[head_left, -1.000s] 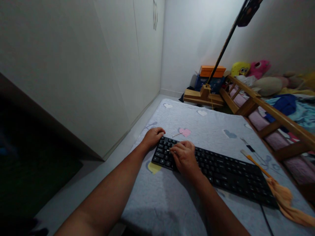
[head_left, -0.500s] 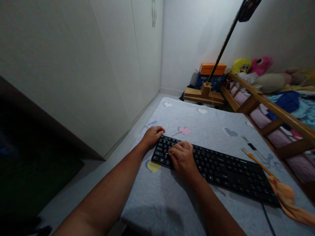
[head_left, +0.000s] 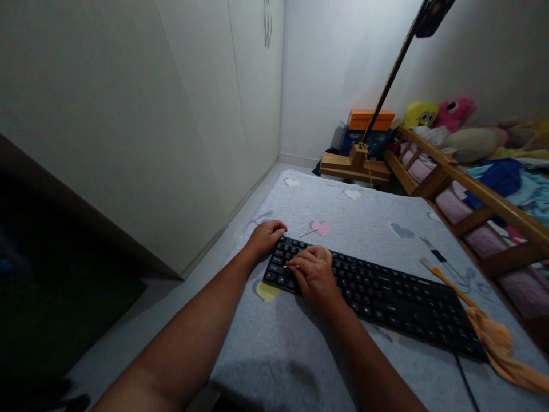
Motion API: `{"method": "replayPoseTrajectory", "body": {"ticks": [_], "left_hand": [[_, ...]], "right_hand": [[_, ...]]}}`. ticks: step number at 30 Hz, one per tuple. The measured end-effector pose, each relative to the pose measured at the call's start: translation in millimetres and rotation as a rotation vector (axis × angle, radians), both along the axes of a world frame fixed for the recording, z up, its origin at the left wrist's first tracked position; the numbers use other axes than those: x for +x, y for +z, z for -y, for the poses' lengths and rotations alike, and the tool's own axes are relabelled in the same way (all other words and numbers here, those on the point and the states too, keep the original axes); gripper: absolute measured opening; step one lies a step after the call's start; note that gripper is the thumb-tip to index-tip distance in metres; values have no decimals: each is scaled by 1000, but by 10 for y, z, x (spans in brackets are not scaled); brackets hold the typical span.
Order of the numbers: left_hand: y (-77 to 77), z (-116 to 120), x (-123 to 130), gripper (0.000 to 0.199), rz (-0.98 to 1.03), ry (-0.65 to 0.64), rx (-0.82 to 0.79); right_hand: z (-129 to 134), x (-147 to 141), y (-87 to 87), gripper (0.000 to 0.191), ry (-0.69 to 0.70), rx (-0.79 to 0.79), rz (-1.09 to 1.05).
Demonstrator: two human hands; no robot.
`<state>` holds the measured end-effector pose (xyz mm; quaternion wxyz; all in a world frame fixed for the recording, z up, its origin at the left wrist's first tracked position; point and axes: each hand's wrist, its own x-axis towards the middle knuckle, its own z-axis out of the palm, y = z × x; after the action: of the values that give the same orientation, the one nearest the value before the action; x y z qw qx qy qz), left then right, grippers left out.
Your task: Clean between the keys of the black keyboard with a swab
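A black computer keyboard (head_left: 381, 297) lies at a slant on the cloth-covered surface. At its far left corner, my left hand (head_left: 266, 236) is closed, fingers gripping the edge. My right hand (head_left: 315, 272) rests over the keys on the left part, with thumb and fingers pinched together. A small white tip pokes out from that pinch against the keys; it looks like the end of a cotton swab (head_left: 286, 266), the rest hidden by my fingers. Another cotton swab (head_left: 307, 233) lies on the cloth just beyond the keyboard.
Right of the keyboard lie a brush with an orange handle (head_left: 454, 287), a dark-gripped tool (head_left: 440, 256) and an orange cloth (head_left: 493, 337). A wooden bed rail (head_left: 493, 183) borders the right side, a pale wardrobe (head_left: 193, 114) the left. A pole on a wooden base (head_left: 355, 163) stands behind.
My right hand has shifted slightly left across the keys, carrying the swab tip with it. My left hand and the keyboard have stayed in place.
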<state>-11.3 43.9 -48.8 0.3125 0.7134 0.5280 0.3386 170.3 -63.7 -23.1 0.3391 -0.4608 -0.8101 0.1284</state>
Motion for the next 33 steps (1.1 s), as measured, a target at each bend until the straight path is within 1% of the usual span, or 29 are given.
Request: {"method": "replayPoseTrajectory", "body": {"ticks": [6, 12, 19, 26, 33], "left_hand": [[-9, -5, -2, 26, 1, 5, -3], [-9, -8, -1, 26, 2, -6, 3], [29, 12, 11, 26, -1, -6, 2], [28, 14, 1, 26, -11, 0, -4], [21, 12, 9, 26, 1, 1, 2]], "right_hand": [[3, 13, 36, 14, -6, -25, -8], [13, 89, 94, 14, -19, -50, 39], [-8, 101, 38, 14, -53, -24, 29], [-44, 92, 5, 16, -99, 17, 15], [-35, 85, 23, 14, -103, 21, 41]]}}
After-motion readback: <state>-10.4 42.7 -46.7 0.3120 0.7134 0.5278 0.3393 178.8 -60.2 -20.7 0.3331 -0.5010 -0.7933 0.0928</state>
